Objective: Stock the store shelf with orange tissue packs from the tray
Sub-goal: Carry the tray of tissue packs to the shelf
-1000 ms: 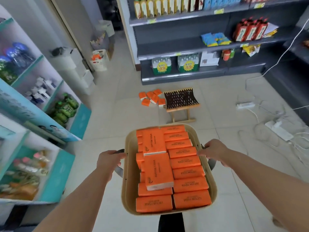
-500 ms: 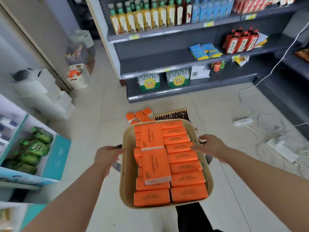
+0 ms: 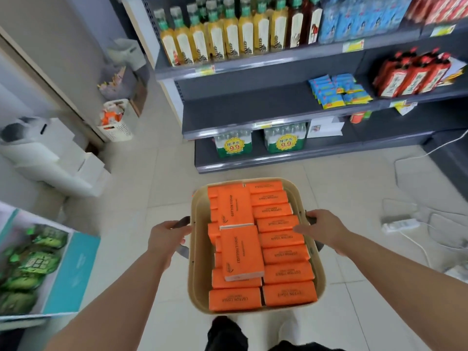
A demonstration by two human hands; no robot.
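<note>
The beige tray (image 3: 199,249) is packed with orange tissue packs (image 3: 283,239) (two more lie flat on top)

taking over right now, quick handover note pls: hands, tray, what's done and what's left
Left hand: grips the left handle of the tray.
Right hand: holds the right handle, fingers over the rim.
Orange tissue packs: all in the tray, which is carried in front of the grey shelf.
Done: no orange pack shows on the shelf yet.
Left: every pack still has to go on; the middle board has a bare stretch.
</note>
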